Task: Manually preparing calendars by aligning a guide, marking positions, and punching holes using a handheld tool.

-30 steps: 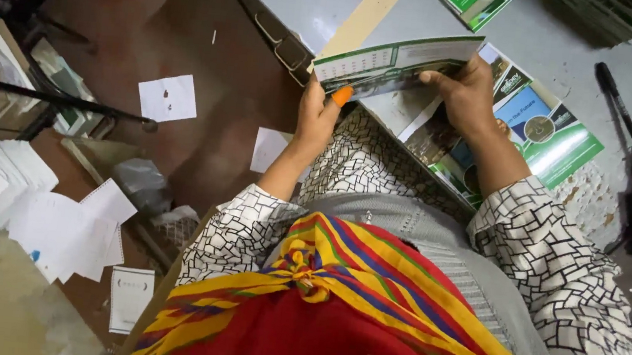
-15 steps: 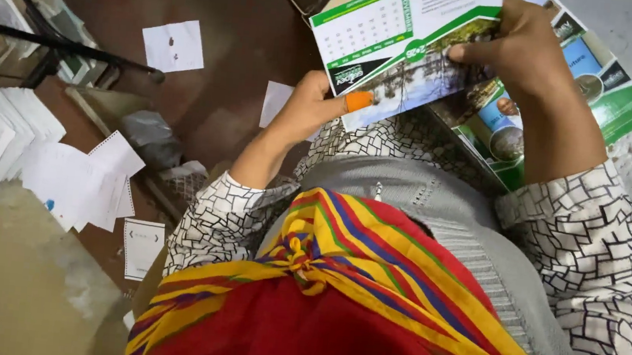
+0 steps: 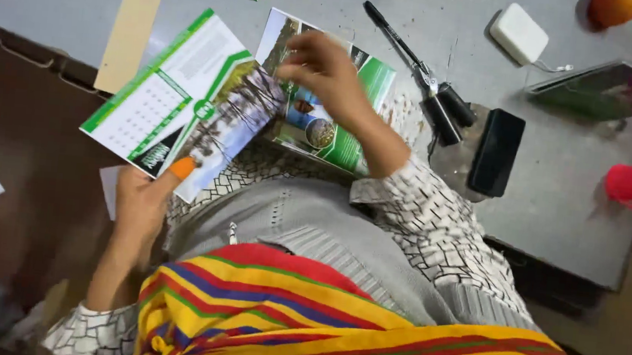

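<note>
Left hand [image 3: 142, 203] grips stack of green-and-white calendar sheets [image 3: 184, 103] by lower edge, thumb on top. Right hand [image 3: 325, 69], fingers loosely curled, holds nothing I can make out, hovers over printed sheet pile [image 3: 329, 125] on grey table [image 3: 564, 163]. Step judged: gathering sheets, reaching for another. Next move needs clean pinch on top sheet only. Earlier, both hands held stack; now right has let go, stack tilted left. Hole punch [image 3: 433, 88], black phone [image 3: 496, 152] beside.

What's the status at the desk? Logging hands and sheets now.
Left hand grips green-and-white printed calendar sheets. Right hand over green photo leaflet, grip unclear. Black punch tool beside.
</note>
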